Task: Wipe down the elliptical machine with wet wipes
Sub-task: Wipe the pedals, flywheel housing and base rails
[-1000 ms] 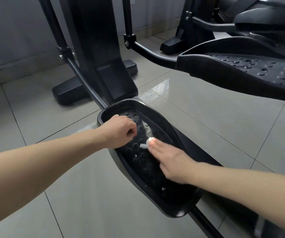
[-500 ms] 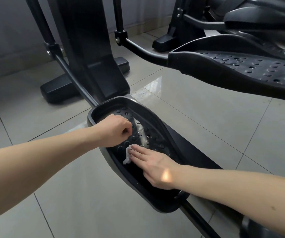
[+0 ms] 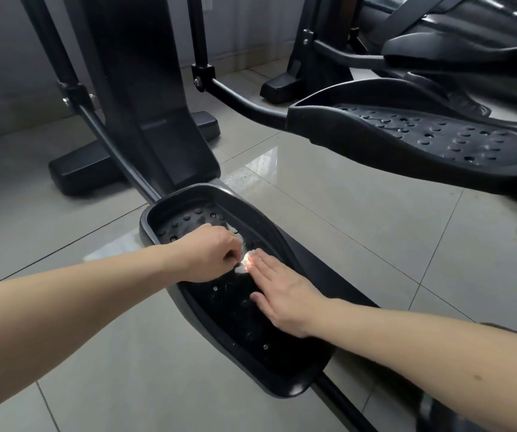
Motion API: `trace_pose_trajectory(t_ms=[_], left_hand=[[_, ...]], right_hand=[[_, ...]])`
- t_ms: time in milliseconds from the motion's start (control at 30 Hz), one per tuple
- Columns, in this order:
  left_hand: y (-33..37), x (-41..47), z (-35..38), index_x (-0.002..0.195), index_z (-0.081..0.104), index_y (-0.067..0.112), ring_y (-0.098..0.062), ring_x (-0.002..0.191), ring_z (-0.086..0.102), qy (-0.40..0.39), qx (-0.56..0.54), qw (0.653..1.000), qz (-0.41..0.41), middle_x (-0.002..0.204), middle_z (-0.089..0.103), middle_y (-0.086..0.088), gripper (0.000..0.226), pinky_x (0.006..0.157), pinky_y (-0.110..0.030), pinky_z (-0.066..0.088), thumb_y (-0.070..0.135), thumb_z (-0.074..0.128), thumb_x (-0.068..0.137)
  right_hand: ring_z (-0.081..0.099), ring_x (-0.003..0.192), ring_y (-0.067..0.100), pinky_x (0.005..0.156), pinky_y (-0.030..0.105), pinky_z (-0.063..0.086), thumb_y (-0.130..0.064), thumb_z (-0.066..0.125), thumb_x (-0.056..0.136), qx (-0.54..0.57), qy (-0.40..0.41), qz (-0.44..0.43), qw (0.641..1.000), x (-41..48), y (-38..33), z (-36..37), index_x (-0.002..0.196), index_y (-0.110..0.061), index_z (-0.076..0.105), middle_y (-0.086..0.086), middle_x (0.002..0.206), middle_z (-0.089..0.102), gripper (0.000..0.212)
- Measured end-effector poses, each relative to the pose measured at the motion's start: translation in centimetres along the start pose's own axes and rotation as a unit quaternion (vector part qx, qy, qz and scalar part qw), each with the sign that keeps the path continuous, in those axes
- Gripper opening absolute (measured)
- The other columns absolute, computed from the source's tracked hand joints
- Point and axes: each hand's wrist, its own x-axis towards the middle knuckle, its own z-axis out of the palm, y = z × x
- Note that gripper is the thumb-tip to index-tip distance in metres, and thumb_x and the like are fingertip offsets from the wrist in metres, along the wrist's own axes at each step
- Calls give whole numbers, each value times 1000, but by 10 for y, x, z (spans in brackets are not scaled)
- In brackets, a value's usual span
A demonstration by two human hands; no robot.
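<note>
The black elliptical machine has a low left pedal (image 3: 285,374) with raised studs, and both my hands are on it. A small crumpled white wet wipe (image 3: 242,265) lies on the pedal's tread. My right hand (image 3: 282,294) lies flat with straight fingers, its fingertips pressing the wipe. My left hand (image 3: 210,255) is curled into a fist right beside the wipe, touching its left edge; I see nothing held inside it. The right pedal (image 3: 406,141) hangs higher at the right.
The machine's upright column (image 3: 145,98) and base foot (image 3: 89,169) stand just behind the low pedal. A crank bar (image 3: 244,99) runs to the raised pedal. Another black machine (image 3: 453,42) sits at the back right. Glossy grey floor tiles (image 3: 360,232) surround everything.
My right hand has slid the wipe back up the pedal towards the left fist, which has shifted slightly along the tread. The view has pulled back a little.
</note>
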Motion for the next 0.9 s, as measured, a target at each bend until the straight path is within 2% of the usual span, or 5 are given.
trace_pose_trajectory(t_ms=[200,367,600,767,900], left_hand=[[2,7,9,88,72,26,-8,89,60,-8,5,1000,17,89,66,16,16,90,-30,45,22,57,94],[5,11,14,88,71,24,-11,88,62,-16,11,999,25,89,68,10,18,86,-33,50,25,54,92],[15,17,12,91,74,21,-16,89,64,-18,6,999,31,90,71,8,19,87,-34,49,21,55,91],[18,24,15,92,74,22,-12,90,61,-33,-5,999,35,93,71,12,17,93,-31,47,19,57,92],[13,27,14,94,72,24,-12,95,60,-33,6,999,29,96,70,13,16,98,-33,44,22,56,93]], right_hand=[[23,155,26,121,42,33,-40,34,106,-35,57,-33,997,-83,3,27,153,2,39,15,165,30,64],[-8,158,18,129,39,8,-62,-4,100,29,-8,23,999,-48,5,11,162,-3,11,8,171,2,86],[-11,157,12,126,27,-10,-46,22,109,12,-28,17,999,-10,14,-10,163,-9,2,3,171,-6,69],[22,155,21,122,38,32,-45,22,110,-36,28,-31,998,-100,24,10,154,-1,39,12,165,30,65],[21,156,20,119,38,36,-44,29,111,-10,35,-33,999,-141,15,21,155,-2,39,11,166,30,62]])
